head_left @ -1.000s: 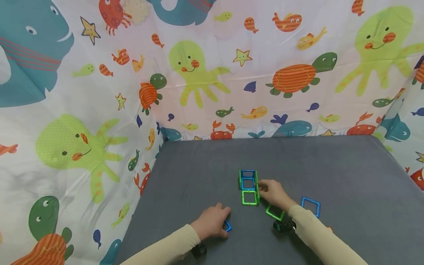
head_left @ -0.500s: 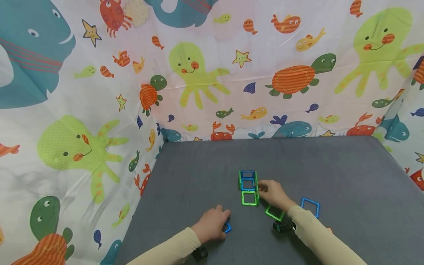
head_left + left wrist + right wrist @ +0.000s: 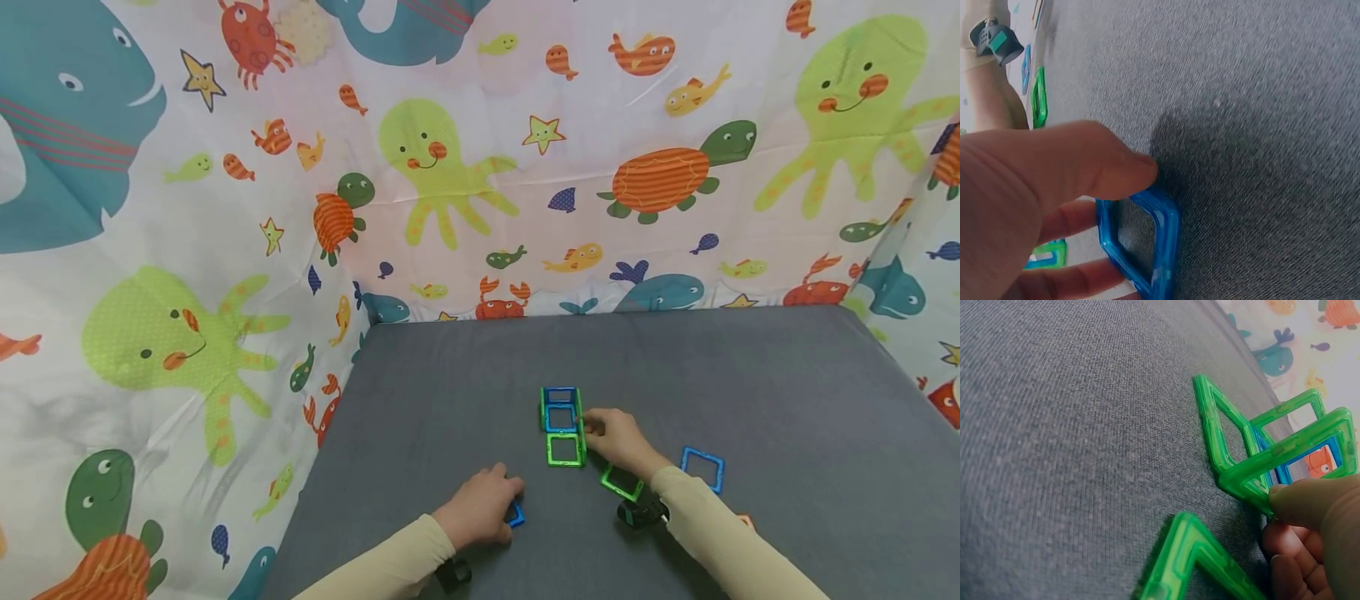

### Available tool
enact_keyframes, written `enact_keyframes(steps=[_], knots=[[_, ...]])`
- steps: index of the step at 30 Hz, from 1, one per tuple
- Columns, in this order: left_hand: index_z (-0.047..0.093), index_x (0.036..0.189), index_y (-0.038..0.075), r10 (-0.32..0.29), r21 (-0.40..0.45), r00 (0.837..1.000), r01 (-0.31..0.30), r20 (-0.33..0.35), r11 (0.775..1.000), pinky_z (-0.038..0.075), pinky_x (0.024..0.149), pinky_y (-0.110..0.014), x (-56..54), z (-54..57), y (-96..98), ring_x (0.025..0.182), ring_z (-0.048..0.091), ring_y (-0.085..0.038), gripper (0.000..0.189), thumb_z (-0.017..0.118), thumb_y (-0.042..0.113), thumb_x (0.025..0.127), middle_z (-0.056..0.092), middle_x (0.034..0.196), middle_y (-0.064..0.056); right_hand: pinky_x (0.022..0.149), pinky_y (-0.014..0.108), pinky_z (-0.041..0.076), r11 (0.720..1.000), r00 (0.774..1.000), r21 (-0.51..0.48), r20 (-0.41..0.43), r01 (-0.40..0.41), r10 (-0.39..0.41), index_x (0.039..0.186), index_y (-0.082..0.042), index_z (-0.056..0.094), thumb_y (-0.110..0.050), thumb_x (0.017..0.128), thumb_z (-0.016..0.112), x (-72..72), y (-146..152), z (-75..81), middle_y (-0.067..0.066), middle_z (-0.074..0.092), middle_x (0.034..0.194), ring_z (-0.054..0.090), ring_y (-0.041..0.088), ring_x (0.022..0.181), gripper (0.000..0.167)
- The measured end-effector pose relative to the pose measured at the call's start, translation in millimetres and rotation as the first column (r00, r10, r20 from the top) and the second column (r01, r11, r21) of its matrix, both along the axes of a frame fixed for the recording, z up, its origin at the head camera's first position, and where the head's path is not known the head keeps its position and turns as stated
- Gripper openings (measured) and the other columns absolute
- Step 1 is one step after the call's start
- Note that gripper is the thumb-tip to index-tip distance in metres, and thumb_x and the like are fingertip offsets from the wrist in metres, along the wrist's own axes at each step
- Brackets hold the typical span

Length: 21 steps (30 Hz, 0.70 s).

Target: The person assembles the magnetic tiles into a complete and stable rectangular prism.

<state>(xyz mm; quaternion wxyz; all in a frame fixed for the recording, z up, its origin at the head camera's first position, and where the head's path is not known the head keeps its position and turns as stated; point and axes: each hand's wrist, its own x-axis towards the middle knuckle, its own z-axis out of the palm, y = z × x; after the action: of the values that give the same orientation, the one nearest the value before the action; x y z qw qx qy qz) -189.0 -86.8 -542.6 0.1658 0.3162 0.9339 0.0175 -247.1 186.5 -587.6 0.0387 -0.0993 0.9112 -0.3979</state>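
In the head view my left hand (image 3: 480, 506) rests low over the grey surface, holding a blue magnetic tile (image 3: 517, 514). Thumb and fingers pinch this blue frame's edges in the left wrist view, partly covering it. My right hand (image 3: 621, 437) is at the right side of a small structure of green and blue magnetic tiles (image 3: 564, 463). There, its thumb and curled fingers grip the lower corner of an upright green tile (image 3: 1285, 448). The structure has upright sides, a blue back and a green tile lying flat in front.
A loose green tile (image 3: 618, 491) lies just below my right hand. Farther right is a loose blue tile (image 3: 703, 452), with an orange piece (image 3: 746, 520) mostly hidden by the sleeve. A sea-animal curtain (image 3: 465, 167) borders the grey table (image 3: 450, 375).
Both hands keep nearly the same place and grip. The head view shifts very slightly.
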Motion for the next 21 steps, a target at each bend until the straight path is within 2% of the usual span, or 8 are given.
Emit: enact_keyframes(steps=[3, 7, 13, 21], knots=[[0.070, 0.112, 0.022, 0.007, 0.029, 1.000, -0.008, 0.010, 1.000, 0.044, 0.066, -0.023, -4.1, 2.4, -0.4, 0.074, 0.047, -0.010, 0.044, 0.089, 0.026, 0.073, 0.058, 0.094, 0.002, 0.069, 0.033, 0.054, 1.000, 1.000, 0.001, -0.013, -0.006, 0.006, 0.119, -0.003, 0.074, -0.009, 0.094, 0.068, -0.3, 0, -1.3, 0.007, 0.074, 0.099, 0.067, 0.017, 0.084, 0.026], [0.070, 0.108, 0.022, 0.022, 0.087, 1.000, -0.020, -0.017, 0.996, 0.040, 0.066, -0.022, -13.5, 3.9, -3.8, 0.074, 0.044, -0.010, 0.041, 0.088, 0.022, 0.072, 0.057, 0.093, 0.002, 0.070, 0.034, 0.055, 1.000, 1.000, 0.002, -0.021, -0.005, 0.006, 0.117, -0.003, 0.074, -0.009, 0.093, 0.069, -0.5, -1, -2.5, 0.007, 0.074, 0.098, 0.067, 0.017, 0.083, 0.025], [0.070, 0.110, 0.018, 0.065, 0.162, 0.995, -0.052, -0.075, 0.985, 0.039, 0.064, -0.022, -32.6, 6.4, -7.6, 0.073, 0.043, -0.011, 0.040, 0.085, 0.019, 0.073, 0.056, 0.094, -0.001, 0.072, 0.035, 0.056, 1.000, 1.000, 0.009, -0.007, -0.009, 0.009, 0.119, -0.005, 0.074, -0.010, 0.095, 0.068, 0.0, -1, -2.0, 0.007, 0.073, 0.101, 0.067, 0.018, 0.087, 0.026], [0.069, 0.116, 0.013, 0.119, 0.227, 0.990, -0.100, -0.074, 0.969, 0.042, 0.067, -0.025, -60.9, 19.7, 0.2, 0.076, 0.047, -0.014, 0.042, 0.082, 0.016, 0.077, 0.058, 0.102, -0.004, 0.073, 0.035, 0.055, 1.000, 1.000, 0.003, 0.004, 0.002, -0.002, 0.119, -0.004, 0.073, -0.009, 0.095, 0.067, 1.5, -2, -0.4, 0.007, 0.073, 0.101, 0.067, 0.018, 0.087, 0.025]])
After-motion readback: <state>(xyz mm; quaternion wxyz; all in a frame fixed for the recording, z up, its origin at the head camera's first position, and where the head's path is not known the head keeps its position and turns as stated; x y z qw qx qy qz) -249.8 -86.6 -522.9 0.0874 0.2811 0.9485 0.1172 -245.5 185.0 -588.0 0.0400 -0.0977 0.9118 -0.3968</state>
